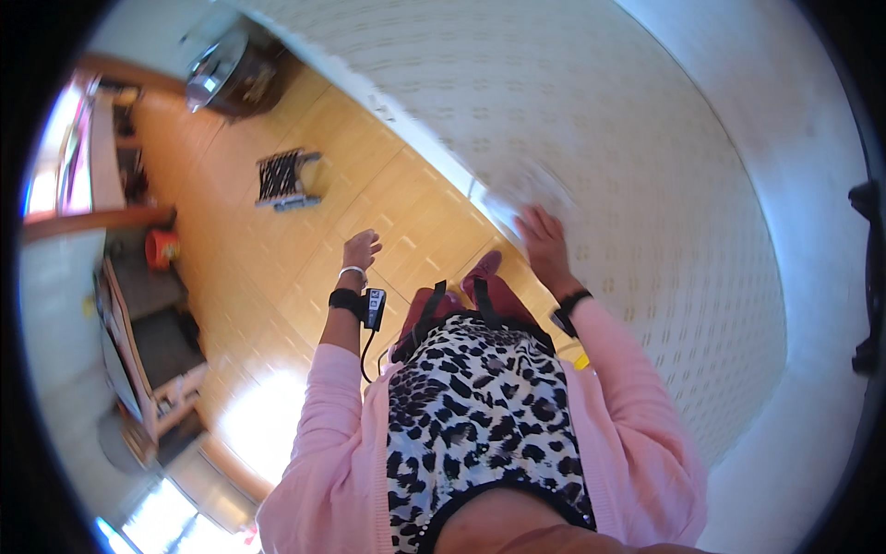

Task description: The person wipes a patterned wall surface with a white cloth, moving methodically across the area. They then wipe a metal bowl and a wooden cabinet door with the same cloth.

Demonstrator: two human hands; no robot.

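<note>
My right hand (544, 240) reaches over the edge of a broad, pale surface (637, 231) printed with small tan marks. Its fingers press on a whitish, crumpled cloth (532, 187), which is smeared by motion, so its outline is unclear. My left hand (361, 248) hangs over the floor, away from the surface. Its fingers are loosely bent and apart, with nothing in them. A pale bracelet (353, 270) and a black strap with a small device (373, 308) are on my left wrist. Another black strap (574, 300) circles my right wrist.
A folding stool (287, 179) with black webbing stands on the yellowish tiled floor (365, 198). A large dark pot-like vessel with a shiny lid (217, 74) is at the far left. Along the left side are an orange-red container (161, 249) and a wood-framed seat (164, 346).
</note>
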